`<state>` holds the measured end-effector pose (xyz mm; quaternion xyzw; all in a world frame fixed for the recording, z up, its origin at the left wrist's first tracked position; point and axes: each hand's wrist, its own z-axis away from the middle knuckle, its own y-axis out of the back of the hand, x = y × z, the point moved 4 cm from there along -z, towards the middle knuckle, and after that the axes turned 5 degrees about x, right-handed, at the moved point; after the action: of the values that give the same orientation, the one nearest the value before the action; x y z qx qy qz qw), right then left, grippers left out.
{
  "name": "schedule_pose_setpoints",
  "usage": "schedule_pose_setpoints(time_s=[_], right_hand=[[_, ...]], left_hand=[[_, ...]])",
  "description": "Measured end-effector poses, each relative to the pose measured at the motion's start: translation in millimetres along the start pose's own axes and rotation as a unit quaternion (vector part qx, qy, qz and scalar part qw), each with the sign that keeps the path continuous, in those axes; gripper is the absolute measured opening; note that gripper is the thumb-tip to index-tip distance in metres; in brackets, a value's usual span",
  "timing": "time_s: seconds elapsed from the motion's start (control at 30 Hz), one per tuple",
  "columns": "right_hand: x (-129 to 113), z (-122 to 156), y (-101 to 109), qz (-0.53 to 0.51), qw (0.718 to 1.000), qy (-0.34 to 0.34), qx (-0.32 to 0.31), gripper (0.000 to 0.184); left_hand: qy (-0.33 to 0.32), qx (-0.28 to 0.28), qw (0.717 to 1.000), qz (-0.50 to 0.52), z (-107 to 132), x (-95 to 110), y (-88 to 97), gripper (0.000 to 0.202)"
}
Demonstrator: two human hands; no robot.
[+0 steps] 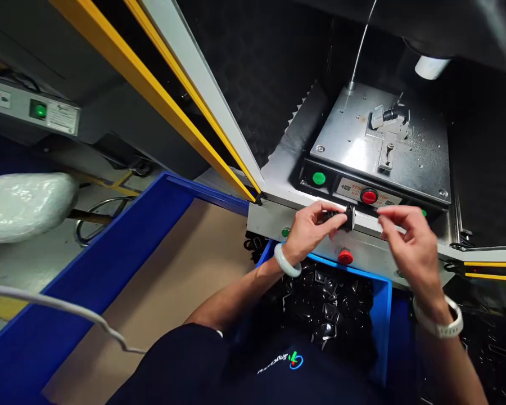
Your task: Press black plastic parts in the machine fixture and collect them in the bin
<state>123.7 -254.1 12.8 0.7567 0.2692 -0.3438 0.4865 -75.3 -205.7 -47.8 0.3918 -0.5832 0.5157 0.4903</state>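
My left hand pinches a small black plastic part in front of the machine's front panel. The part has a light, shiny rim on its right side. To the right of it, my right hand is raised with thumb and index finger brought together, apart from the part. Whatever sits between those fingertips, if anything, is too small to make out. Behind both hands, a metal plate carries a small fixture with another black piece lying in it.
A red button and a green button sit on the panel; another red button is lower down. Below my arms stands a blue bin of glossy black parts. Yellow-edged frame bars slant on the left above a blue-sided table.
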Motion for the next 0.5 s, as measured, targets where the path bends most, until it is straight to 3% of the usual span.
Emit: schedule_pose_setpoints(time_s=[0.07,0.13,0.23,0.3,0.4,0.5], right_hand=[[-12.0,-57.9,5.1,0.093,0.991,0.065,0.072,0.025],[-20.3,-121.1,-0.7,0.172,0.976,0.073,0.110,0.040],[-19.8,-205.3,-19.8,0.262,0.959,-0.011,0.103,0.072],[-13.9,-240.6,-29.4,0.305,0.948,-0.065,0.069,0.076],[-10.4,-247.3,-22.8,0.293,0.955,-0.012,0.049,0.065],[-10.7,-190.8,14.0,0.252,0.961,0.108,0.035,0.060]], left_hand=[[-0.049,0.030,0.998,-0.005,-34.0,16.9,-3.2,0.019],[-0.083,0.056,0.995,-0.019,-69.6,32.7,-10.7,0.016],[-0.109,0.087,0.989,-0.045,-120.6,51.0,-28.0,0.013],[-0.110,0.104,0.986,-0.068,-151.3,59.7,-39.6,0.011],[-0.097,0.128,0.982,-0.101,-195.0,69.6,-51.7,0.012],[-0.095,0.116,0.982,-0.118,-241.8,73.1,-64.2,0.015]])
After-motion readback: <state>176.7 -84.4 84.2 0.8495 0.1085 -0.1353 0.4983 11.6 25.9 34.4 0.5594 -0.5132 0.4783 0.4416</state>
